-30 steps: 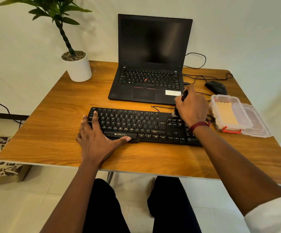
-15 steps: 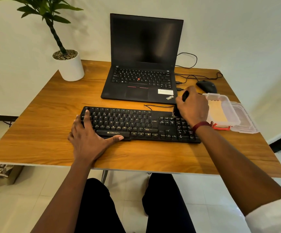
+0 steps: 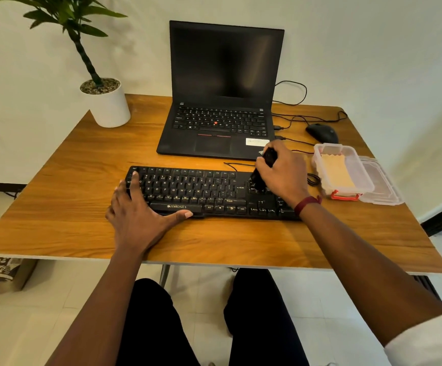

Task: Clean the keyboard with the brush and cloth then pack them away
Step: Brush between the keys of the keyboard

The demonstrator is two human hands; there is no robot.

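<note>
Right-hand fingers (image 3: 263,165) curl tight round the black brush (image 3: 260,179), whose bristles sit on the keys between the letter block and the number pad of the keyboard (image 3: 201,191). The right hand (image 3: 280,173) has kept that grip and spot since half a second ago. The left hand (image 3: 138,212) stays flat on the keyboard's left end, fingers straight and spread, thumb along the front edge.

Right of the keyboard one clear box (image 3: 317,159) holds one folded yellow cloth (image 3: 337,173), with one lid (image 3: 383,180) beside it. Behind the keyboard are one laptop (image 3: 222,101) and one mouse (image 3: 322,132); behind and left, one potted plant (image 3: 106,104).
</note>
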